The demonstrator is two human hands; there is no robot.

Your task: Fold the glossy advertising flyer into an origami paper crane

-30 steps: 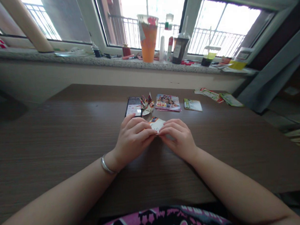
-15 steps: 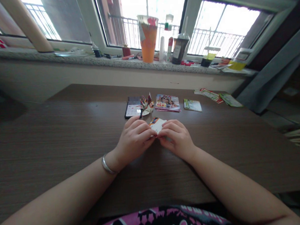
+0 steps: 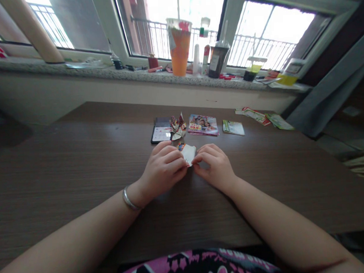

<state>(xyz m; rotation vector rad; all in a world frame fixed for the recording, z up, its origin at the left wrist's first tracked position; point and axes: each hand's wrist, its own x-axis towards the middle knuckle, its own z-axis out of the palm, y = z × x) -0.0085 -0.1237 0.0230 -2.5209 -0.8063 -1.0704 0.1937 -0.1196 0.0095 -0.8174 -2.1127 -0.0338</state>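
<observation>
Between my hands is a small folded piece of paper (image 3: 189, 153), white with a colourful printed corner at its far left. My left hand (image 3: 165, 163) pinches its left side, the thumb hidden under the fingers. At the paper's lower right corner, the fingertips of my right hand (image 3: 214, 165) are closed together in a pinch. Just beyond my left hand lies a phone (image 3: 161, 135) with its screen lit. A folded-paper figure with pointed tips (image 3: 178, 128) sits against the phone's right edge.
Right of the figure lie a stack of printed flyers (image 3: 203, 125) and a smaller green-and-white stack (image 3: 233, 127). Paper strips (image 3: 255, 116) are at the table's far right. On the windowsill (image 3: 129, 74) stand an orange drink cup (image 3: 180, 49), a dark cup (image 3: 217, 61) and bottles.
My right hand has drawn slightly right, off the paper's upper edge, so more of its right side shows. The paper has shifted a little left. My left hand is nearly still.
</observation>
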